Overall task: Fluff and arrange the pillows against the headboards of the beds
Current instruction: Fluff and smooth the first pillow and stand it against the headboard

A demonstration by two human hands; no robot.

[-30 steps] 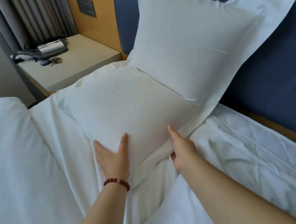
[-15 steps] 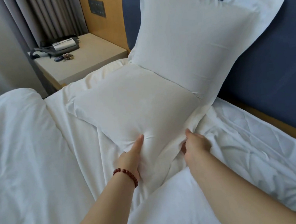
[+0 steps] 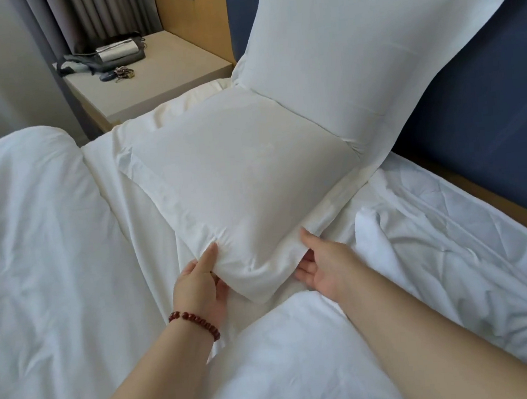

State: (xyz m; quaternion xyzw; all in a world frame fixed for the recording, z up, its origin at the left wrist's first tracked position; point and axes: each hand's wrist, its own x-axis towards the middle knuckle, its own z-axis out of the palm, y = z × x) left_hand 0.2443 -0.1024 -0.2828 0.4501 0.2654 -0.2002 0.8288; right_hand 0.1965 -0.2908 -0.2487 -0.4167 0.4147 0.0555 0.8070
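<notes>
Now, the flat pillow (image 3: 237, 176) lies just ahead of my hands on the mattress. Its near corner is lifted off the bed between them, and its far edge touches the foot of the upright pillow (image 3: 353, 46). That one leans on the blue headboard (image 3: 492, 145), beyond and to the right of my right hand. My left hand (image 3: 199, 279) pinches the flange on the corner's left side, thumb on top and fingers tucked beneath. My right hand (image 3: 323, 264) holds the other side the same way, thumb over the edge and fingers under the fabric. Both grips are narrow and take in more cloth than filling.

To do this well, I think I should reach deeper and take hold of the stuffing itself, not just the border. A tug on the flange alone would likely stretch the case and leave the fill slumped. Then I should lift evenly with both hands, shake it plump, and stand it against the upright one without knocking that over.

The rumpled sheet (image 3: 451, 229) spreads to the right of my right hand. The duvet (image 3: 34, 237) bulks to the left of my left hand, and the nightstand (image 3: 153, 74) sits far ahead on that side.
</notes>
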